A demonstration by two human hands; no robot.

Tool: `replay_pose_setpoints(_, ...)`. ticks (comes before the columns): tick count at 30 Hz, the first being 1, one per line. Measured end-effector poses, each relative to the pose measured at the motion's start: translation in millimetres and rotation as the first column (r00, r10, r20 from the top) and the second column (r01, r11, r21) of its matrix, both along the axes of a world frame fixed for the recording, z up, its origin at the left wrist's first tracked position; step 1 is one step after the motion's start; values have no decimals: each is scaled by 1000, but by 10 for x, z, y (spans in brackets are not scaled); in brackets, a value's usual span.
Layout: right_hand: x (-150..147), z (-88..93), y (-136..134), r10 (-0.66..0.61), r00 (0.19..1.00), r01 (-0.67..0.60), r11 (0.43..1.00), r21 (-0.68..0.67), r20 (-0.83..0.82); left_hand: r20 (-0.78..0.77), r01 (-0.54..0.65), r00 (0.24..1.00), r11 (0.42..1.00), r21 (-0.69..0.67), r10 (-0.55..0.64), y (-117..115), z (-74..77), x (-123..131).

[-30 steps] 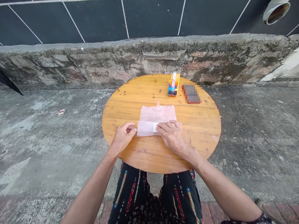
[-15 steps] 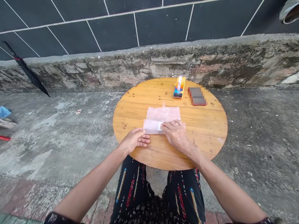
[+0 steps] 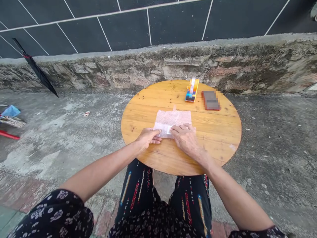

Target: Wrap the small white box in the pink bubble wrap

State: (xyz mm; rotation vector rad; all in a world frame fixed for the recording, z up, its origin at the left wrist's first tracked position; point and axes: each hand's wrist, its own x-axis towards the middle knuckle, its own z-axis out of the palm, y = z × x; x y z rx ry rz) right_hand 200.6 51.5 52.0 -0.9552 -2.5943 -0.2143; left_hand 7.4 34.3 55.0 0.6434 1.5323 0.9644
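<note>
A pinkish sheet of bubble wrap [image 3: 173, 119] lies folded on the round wooden table [image 3: 213, 132]. My left hand [image 3: 148, 137] rests flat at the sheet's near left corner, fingers stretched onto its edge. My right hand [image 3: 185, 138] presses flat on the near right part of the sheet, fingers pointing left over a small white strip. Neither hand grips anything.
At the table's far side stand an orange and blue tape dispenser [image 3: 192, 90] and a dark flat rectangular object [image 3: 211, 100]. A rough stone kerb [image 3: 99, 71] runs behind. A folded black umbrella [image 3: 36, 67] leans at the left; small litter [image 3: 10, 117] lies on the concrete floor.
My left hand opened from a loose fist and slid right onto the sheet's near left corner. The right hand stayed pressed on the sheet. The view shifted left.
</note>
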Motion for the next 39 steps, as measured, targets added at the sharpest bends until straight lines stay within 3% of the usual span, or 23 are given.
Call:
replay_pose_setpoints(9,-1,1,15,3,1000,-3,1000,22,17,-183,-26,983,1000,1,26,11,19,105)
replay_pose_setpoints(18,-17,62,-4,-12,997,10,1000,23,77,-315,-99,942,992,75,118,73,-102,207)
replay_pose_setpoints(30,-32,77,-15,-7,995,3,999,43,95,-269,-146,949,986,79,162,32,-57,241)
replay_pose_setpoints(39,-52,110,-11,-16,990,10,999,42,143,-232,-104,960,969,226,157,22,-81,280)
